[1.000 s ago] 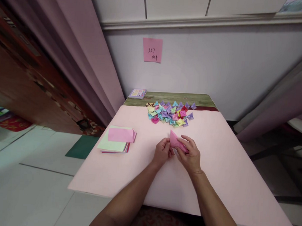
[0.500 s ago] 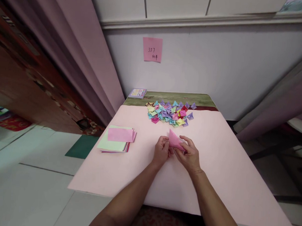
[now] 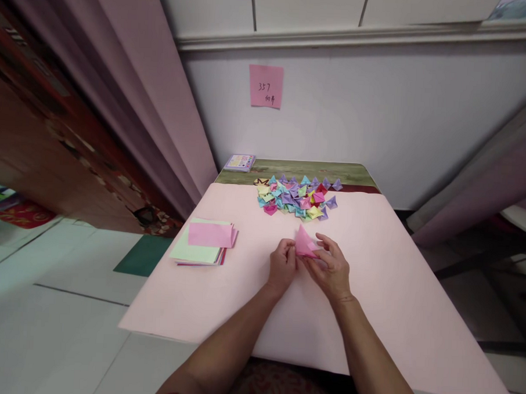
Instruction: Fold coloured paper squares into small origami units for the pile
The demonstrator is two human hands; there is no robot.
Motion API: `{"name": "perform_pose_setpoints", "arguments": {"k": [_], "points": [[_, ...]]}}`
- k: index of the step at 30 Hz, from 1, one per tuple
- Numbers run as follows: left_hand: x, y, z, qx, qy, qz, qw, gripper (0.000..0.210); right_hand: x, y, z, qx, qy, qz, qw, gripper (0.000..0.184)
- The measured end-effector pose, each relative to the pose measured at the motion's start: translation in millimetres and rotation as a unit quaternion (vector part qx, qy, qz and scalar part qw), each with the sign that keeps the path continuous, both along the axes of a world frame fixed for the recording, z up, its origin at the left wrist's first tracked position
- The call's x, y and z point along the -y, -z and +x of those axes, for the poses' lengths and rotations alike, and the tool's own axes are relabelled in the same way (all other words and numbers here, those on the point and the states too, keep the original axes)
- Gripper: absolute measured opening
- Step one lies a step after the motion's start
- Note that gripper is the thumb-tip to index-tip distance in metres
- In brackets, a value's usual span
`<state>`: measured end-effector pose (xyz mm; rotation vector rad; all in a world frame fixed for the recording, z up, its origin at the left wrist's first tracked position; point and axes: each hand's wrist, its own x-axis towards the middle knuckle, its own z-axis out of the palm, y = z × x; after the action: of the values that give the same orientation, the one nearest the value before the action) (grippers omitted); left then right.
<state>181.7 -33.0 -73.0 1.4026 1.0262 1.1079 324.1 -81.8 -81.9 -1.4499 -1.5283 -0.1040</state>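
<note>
Between my two hands a pink folded paper boat (image 3: 305,243) is held above the table, its pointed peak upward. My left hand (image 3: 283,262) pinches its left edge, fingers curled in. My right hand (image 3: 331,268) grips the lower right side, thumb below and fingers bent over the paper. Beyond my hands lies a pile of small folded paper boats (image 3: 291,193) in purple, blue, yellow, green, pink and red. Off to the left is a stack of coloured paper sheets (image 3: 188,251), with a folded pink sheet (image 3: 209,235) on top.
A pale pink cover (image 3: 385,295) lies over the table, with its green wooden top (image 3: 329,169) bare at the back. A small pack (image 3: 239,162) sits at the back left corner. The wall bears a pink note (image 3: 266,87); a curtain (image 3: 163,94) hangs on the left.
The pink paper has turned slightly and moved a little to the right, and its fold stands wider. My right fingers have shifted on it; the pile and stack are unchanged.
</note>
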Motion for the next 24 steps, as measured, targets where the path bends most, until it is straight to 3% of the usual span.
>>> {"name": "perform_pose_setpoints", "arguments": {"k": [7, 13, 15, 18, 21, 24], "points": [[1, -0.9, -2, -0.051, 0.031, 0.025, 0.998, 0.022, -2, -2.8, 2, 0.06, 0.009, 0.035, 0.998, 0.005], [6, -2.3, -3, -0.08, 0.105, 0.124, 0.984, 0.022, 0, -1.7, 4, 0.025, 0.041, 0.015, 0.999, 0.007], [8, -2.1, -2, -0.085, 0.112, 0.12, 0.983, 0.015, 0, -2.4, 4, -0.003, 0.051, 0.01, 0.999, 0.015], [5, -1.2, -1, -0.051, 0.111, 0.043, 0.992, 0.02, 0, -3.9, 3, -0.092, 0.071, 0.0, 0.993, 0.04], [-1, -0.3, -2, 0.028, 0.11, -0.059, 0.992, 0.025, -3, -2.1, 1, -0.281, 0.046, -0.009, 0.959, 0.068], [-5, 0.6, -4, 0.089, 0.126, -0.11, 0.982, 0.029, -7, 4.7, 0, -0.476, -0.06, -0.09, 0.873, 0.062]]}}
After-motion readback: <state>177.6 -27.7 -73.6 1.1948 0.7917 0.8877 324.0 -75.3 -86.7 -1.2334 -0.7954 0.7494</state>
